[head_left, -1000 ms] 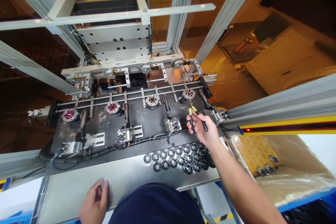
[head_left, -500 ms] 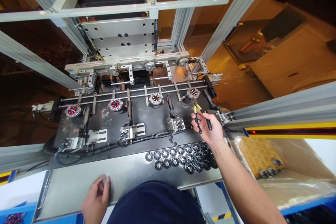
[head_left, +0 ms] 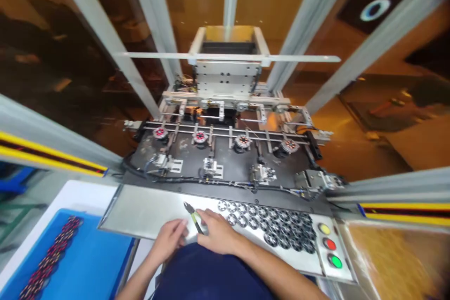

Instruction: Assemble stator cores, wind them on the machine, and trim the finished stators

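My right hand (head_left: pixel 218 236) rests on the steel shelf (head_left: pixel 147 211) close to my body, fingers closed round the handles of small green-handled pliers (head_left: pixel 193 216) whose tip points up and left. My left hand (head_left: pixel 169 238) lies right beside it, fingers curled and touching the shelf next to the pliers; what it holds, if anything, I cannot make out. To the right of my hands lie several black round stator cores (head_left: pixel 270 223) in rows. Farther back, the black fixture plate (head_left: pixel 225 161) carries wound stators, red ones (head_left: pixel 161 133) at left and orange ones (head_left: pixel 289 146) at right.
A button panel with yellow, red and green buttons (head_left: pixel 329 244) sits at the shelf's right end. A blue tray (head_left: pixel 70 262) with a row of red wound parts lies at lower left. A box with yellow contents (head_left: pixel 390 258) is at lower right. Aluminium frame posts surround the machine.
My right hand has come back from the rightmost stator on the fixture to the shelf, pliers still in it, beside my left hand. The camera has pulled back and swung left.
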Demonstrator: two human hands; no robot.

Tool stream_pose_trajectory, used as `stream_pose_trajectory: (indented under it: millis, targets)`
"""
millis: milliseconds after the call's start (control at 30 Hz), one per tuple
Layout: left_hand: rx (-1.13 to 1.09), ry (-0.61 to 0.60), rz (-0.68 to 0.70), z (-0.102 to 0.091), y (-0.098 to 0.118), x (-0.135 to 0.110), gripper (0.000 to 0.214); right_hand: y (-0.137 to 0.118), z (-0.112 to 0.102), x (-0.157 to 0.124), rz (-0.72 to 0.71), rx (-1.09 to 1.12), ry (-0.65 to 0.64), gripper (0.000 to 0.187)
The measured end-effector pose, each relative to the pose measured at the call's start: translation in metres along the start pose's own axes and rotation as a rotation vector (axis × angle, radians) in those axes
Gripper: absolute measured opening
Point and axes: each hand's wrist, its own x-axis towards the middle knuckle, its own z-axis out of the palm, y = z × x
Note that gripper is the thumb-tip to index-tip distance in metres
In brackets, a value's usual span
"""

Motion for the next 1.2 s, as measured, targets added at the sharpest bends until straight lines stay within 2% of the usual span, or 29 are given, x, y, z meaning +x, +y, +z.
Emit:
stream_pose_trajectory:
  millis: [100, 200, 300, 467, 533, 567, 633, 700, 800, 867, 933, 1033, 1100, 1200]
  targets:
    - [-0.077, -0.042, -0.014, 0.013, 0.011, -0.004, 0.063, -0.011, 0.029, 0.03, -0.012, -0.213, -0.029, 0.059]
    - [-0.076, 0.015, -0.032, 0.021, 0.015, -0.005, 0.046, -0.012, 0.044, 0.035, 0.005, -0.411, -0.03, 0.064]
    - [-0.033, 0.059, -0.047, 0.024, 0.02, -0.005, 0.03, -0.01, 0.05, 0.034, 0.015, -0.583, -0.018, 0.063]
    - [0.077, 0.09, -0.021, 0.021, 0.028, -0.005, 0.025, -0.013, 0.045, 0.031, -0.073, -0.79, -0.005, 0.041]
    - [0.124, 0.097, 0.012, 0.004, 0.029, -0.009, 0.023, -0.016, 0.029, 0.024, -0.158, -0.833, 0.005, 0.031]
    - [0.153, 0.115, 0.029, -0.011, 0.03, -0.011, 0.021, -0.017, 0.015, 0.019, -0.206, -0.846, 0.02, 0.026]
    - [0.222, 0.179, 0.07, -0.055, 0.033, -0.012, 0.02, -0.02, -0.026, 0.01, -0.303, -0.859, 0.073, 0.023]
    - [0.309, 0.277, 0.123, -0.114, 0.042, -0.002, 0.03, -0.023, -0.08, 0.013, -0.38, -0.867, 0.154, 0.029]
    - [0.438, 0.294, 0.275, -0.198, 0.068, 0.047, 0.046, -0.024, -0.161, 0.048, -0.444, -0.888, 0.256, 0.033]
    - [0.529, 0.253, 0.388, -0.232, 0.088, 0.094, 0.05, -0.02, -0.198, 0.089, -0.492, -0.899, 0.262, 0.031]
    - [0.614, 0.207, 0.475, -0.245, 0.103, 0.142, 0.052, -0.013, -0.215, 0.13, -0.533, -0.9, 0.25, 0.031]
    - [0.719, 0.174, 0.529, -0.24, 0.11, 0.195, 0.052, 0.001, -0.213, 0.173, -0.562, -0.891, 0.24, 0.036]
    - [0.768, 0.164, 0.539, -0.232, 0.105, 0.215, 0.05, 0.009, -0.205, 0.186, -0.566, -0.878, 0.235, 0.037]
    - [0.808, 0.152, 0.542, -0.226, 0.097, 0.228, 0.047, 0.019, -0.199, 0.194, -0.56, -0.85, 0.224, 0.029]
